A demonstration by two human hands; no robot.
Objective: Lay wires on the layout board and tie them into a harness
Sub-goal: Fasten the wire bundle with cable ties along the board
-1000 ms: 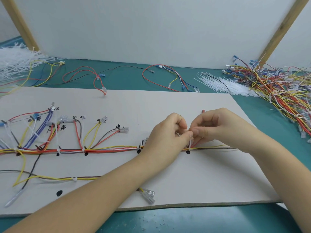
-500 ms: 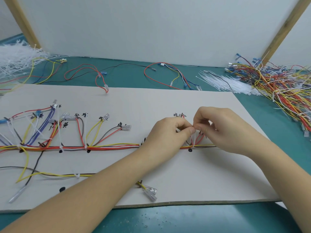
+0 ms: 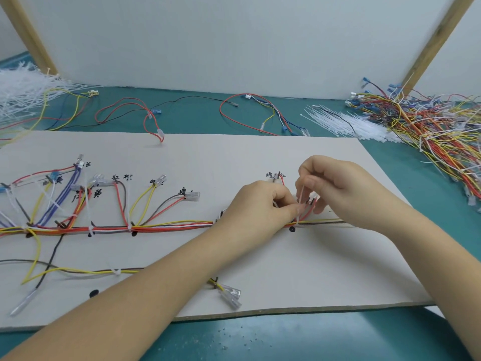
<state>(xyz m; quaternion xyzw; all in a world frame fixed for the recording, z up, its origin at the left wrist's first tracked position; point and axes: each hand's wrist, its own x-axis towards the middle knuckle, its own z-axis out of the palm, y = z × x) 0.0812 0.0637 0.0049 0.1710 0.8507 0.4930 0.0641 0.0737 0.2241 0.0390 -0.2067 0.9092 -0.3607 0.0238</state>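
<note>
So the person is working at the right end of the harness trunk (image 3: 166,226), which is running left to right across the layout board (image 3: 234,157). The key thing here: the white cable tie (image 3: 301,201) is standing nearly upright, crosswise to that trunk, right above the black dot (image 3: 292,229) marked on the board. It's sitting between the two hands, basically touching both.

The right hand (image 3: 335,188) is pinching the tie's tail up near the top, fingers curled in, wrist coming in from the lower right. The left hand (image 3: 263,204) is curled down low against the wires, thumb and fingers closing around the tie's base where it's wrapping the bundle, forearm lying diagonally over the board's front.

I'm guessing the next bit is a pull straight up along the tie while the left hand is pinning the bundle down. Whether the tail is through the head already, I can't tell, fingers are hiding it.
</note>
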